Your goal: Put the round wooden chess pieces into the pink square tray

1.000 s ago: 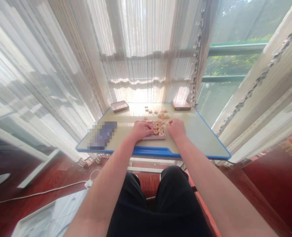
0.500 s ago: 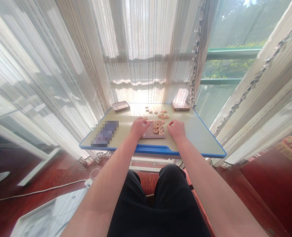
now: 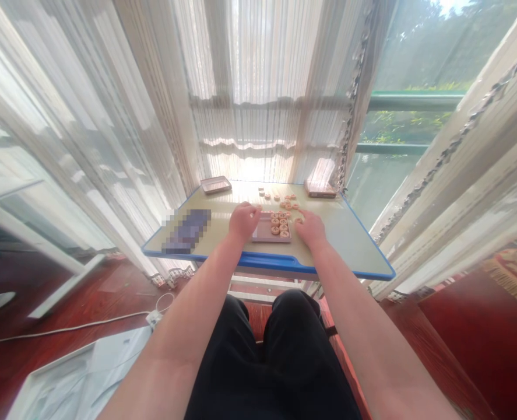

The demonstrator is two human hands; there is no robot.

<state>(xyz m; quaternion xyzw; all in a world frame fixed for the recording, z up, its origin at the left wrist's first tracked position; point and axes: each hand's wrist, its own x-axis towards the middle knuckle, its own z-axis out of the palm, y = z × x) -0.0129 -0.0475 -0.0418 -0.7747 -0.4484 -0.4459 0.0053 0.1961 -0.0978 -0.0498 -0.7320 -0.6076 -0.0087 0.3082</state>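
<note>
A shallow box tray (image 3: 261,233) lies near the table's front edge, its right part filled with several round xiangqi pieces (image 3: 280,225); the left part shows bare. My left hand (image 3: 243,223) is at the tray's left edge, its fingers curled together; whatever they may hold is hidden. To the right of the tray, my right hand (image 3: 311,227) has a round xiangqi piece (image 3: 299,221) at its thumb and curled fingers. Its index finger stretches forward toward several loose pieces (image 3: 289,205) behind the tray.
The table (image 3: 350,245) has a blue rim. A shallow lid-like tray (image 3: 216,185) sits at the back left, a box (image 3: 320,188) at the back right. More loose pieces (image 3: 261,192) lie at the back. A blurred dark item (image 3: 188,231) lies on the left.
My left hand has drawn back slightly left from over the tray, its fingers curling. My right index finger has stretched out toward the loose pieces. The view has shifted a little.
</note>
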